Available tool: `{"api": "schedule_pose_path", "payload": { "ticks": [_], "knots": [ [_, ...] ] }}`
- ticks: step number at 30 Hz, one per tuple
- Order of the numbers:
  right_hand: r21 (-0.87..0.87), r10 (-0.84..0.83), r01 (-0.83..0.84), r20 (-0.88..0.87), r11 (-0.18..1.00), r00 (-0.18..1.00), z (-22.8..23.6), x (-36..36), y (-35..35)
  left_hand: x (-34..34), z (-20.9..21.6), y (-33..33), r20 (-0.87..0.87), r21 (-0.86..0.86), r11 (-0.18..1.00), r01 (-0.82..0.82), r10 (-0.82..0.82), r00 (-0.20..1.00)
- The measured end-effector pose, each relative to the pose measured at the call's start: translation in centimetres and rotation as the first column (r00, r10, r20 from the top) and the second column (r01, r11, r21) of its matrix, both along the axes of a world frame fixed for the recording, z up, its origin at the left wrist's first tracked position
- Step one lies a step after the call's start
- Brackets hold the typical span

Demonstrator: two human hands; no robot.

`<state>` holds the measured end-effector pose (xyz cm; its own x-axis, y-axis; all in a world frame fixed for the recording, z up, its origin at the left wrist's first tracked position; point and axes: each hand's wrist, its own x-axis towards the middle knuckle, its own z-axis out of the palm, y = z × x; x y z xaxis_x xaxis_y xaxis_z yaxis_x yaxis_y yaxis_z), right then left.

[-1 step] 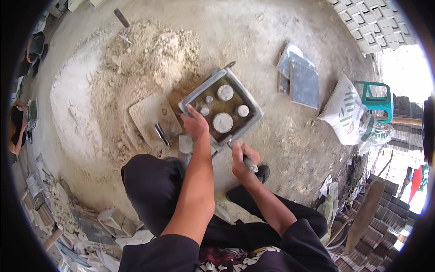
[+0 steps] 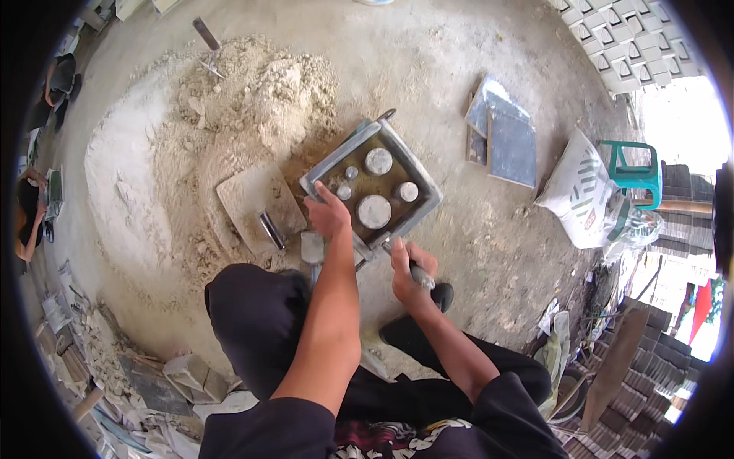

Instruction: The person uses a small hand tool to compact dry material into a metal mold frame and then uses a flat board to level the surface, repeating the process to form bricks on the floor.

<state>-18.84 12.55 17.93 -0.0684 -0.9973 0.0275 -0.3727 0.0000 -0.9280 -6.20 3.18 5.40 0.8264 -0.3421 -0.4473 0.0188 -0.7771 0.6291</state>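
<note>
A square grey mould (image 2: pixel 428 200) with raised walls sits tilted on the floor in front of me. Several round grey studs of differing size stand inside it, the largest being a pale disc (image 2: pixel 374 212) close to the near corner. My left hand (image 2: pixel 330 214) grips the mould's left wall, one finger stretched along the rim. At the near corner, my right hand (image 2: pixel 411 269) is closed round a grey rounded handle (image 2: pixel 421 276); a short metal end shows beyond the thumb. Whether that handle is joined to the mould, I cannot tell.
Left of the mould lies a sandy heap (image 2: pixel 267 92) with a handled tool (image 2: pixel 206 42) stuck in it. A flat board (image 2: pixel 256 195) bears a metal cylinder (image 2: pixel 271 229). Dark plates (image 2: pixel 511 145), a white sack (image 2: pixel 577 187) and a green stool (image 2: pixel 638 176) are at right.
</note>
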Motion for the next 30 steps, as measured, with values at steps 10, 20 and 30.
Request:
{"api": "schedule_pose_path", "payload": {
  "ticks": [10, 20, 30],
  "knots": [
    [-0.015, 0.199, -0.199, 0.102, 0.980, 0.975, 0.5, -1.0, -1.3, 0.9, -0.5, 0.9, 0.054, -0.001, 1.000, -0.005, 0.005, 0.999],
    [-0.082, 0.072, -0.033, 0.535, 0.996, 0.842, 2.0, -3.6, -4.9, 3.7, -2.0, 2.7, 0.495, -0.255, 0.835, 0.487, -0.321, 0.808],
    [-0.103, -0.024, 0.077, 0.442, 0.992, 0.897, 2.6, -2.0, -5.0, 2.5, 0.5, 2.5, 0.765, -0.006, 0.453, 0.892, -0.572, 0.296]
  ]
}}
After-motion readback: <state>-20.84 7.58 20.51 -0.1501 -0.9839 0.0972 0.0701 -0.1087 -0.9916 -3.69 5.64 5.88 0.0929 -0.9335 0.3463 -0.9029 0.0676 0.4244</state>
